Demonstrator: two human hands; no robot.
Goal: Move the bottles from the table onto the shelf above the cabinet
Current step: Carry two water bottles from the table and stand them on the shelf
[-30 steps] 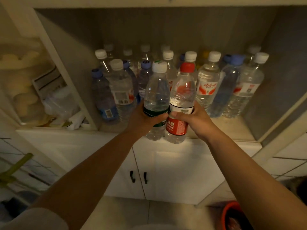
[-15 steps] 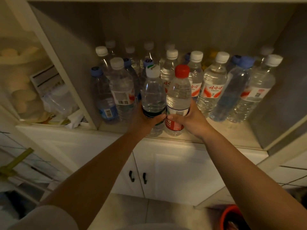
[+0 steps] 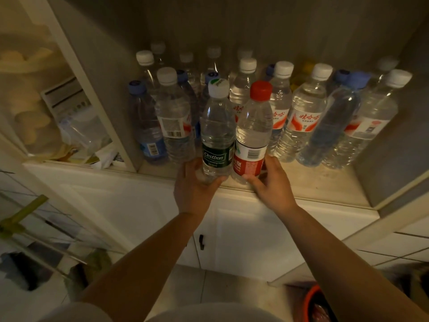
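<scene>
Two water bottles stand side by side at the front edge of the shelf (image 3: 308,184). The green-label bottle (image 3: 217,133) has a white cap, and my left hand (image 3: 195,184) wraps its base. The red-label bottle (image 3: 253,135) has a red cap, and my right hand (image 3: 270,182) grips its lower part. Both bottles are upright and touch each other. Behind them several clear bottles (image 3: 301,117) with white or blue caps fill the shelf to the back wall.
A divider panel (image 3: 97,94) walls off a left compartment with bags and papers (image 3: 76,131). White cabinet doors with dark handles (image 3: 201,241) sit below. An orange bucket (image 3: 313,303) is on the floor at lower right. Bare shelf lies front right.
Both hands have lowered the two bottles onto the shelf's front edge and slid down toward their bases. The camera has moved closer to the shelf.
</scene>
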